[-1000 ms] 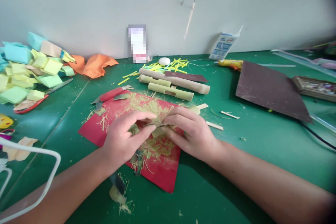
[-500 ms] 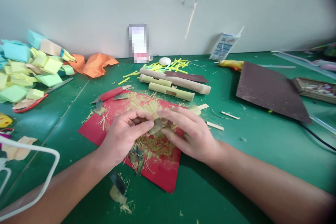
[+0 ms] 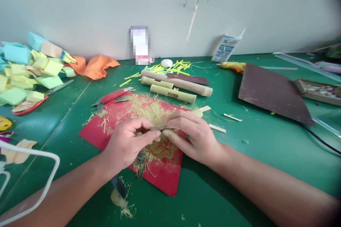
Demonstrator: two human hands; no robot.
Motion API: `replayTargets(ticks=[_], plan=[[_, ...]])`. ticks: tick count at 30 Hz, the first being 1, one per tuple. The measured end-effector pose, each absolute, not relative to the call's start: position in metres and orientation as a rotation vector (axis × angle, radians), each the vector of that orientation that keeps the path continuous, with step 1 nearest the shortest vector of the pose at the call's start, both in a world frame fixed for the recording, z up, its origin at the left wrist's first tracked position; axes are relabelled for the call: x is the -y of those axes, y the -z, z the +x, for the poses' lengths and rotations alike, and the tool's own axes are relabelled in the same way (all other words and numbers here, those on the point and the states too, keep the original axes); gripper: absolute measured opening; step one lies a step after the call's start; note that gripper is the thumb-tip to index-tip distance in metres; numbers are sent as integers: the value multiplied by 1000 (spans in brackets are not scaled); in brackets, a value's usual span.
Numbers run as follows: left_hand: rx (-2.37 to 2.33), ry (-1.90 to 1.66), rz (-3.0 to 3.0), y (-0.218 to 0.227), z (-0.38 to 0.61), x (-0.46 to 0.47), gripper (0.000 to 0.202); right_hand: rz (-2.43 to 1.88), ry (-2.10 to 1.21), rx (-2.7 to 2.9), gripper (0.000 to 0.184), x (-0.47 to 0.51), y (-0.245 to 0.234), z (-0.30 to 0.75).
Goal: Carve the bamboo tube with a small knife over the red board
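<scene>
Over the red sheet (image 3: pixel 112 122), littered with green shavings (image 3: pixel 157 149), the left hand (image 3: pixel 128 145) and right hand (image 3: pixel 194 136) meet — both pinching one thin green strip (image 3: pixel 160 128) between fingertips. Beyond them lie bamboo tubes (image 3: pixel 173 92) — just past the sheet's far edge.

Bare to the frame's edge: both forearms of the person, with the left hand (image 3: pixel 127 146) and right hand (image 3: pixel 195 137) likewise uncovered, fingers plain.
</scene>
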State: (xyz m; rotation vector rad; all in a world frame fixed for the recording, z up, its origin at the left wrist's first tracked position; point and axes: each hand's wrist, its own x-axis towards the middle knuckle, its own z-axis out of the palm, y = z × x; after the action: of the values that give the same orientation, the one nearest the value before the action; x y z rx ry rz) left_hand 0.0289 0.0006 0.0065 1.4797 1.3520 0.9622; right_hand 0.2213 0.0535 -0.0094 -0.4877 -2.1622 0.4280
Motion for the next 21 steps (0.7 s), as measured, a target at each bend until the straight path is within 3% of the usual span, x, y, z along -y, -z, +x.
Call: replayTargets(ticks=[12,21], plan=[[-1159,-1026,1251,-7,25,-2,12,-463,-188,2204,10,-55,7,223],[-1299,-1122,1266,1,20,-11,20,-769,-252,2371,33,-61,6,228]])
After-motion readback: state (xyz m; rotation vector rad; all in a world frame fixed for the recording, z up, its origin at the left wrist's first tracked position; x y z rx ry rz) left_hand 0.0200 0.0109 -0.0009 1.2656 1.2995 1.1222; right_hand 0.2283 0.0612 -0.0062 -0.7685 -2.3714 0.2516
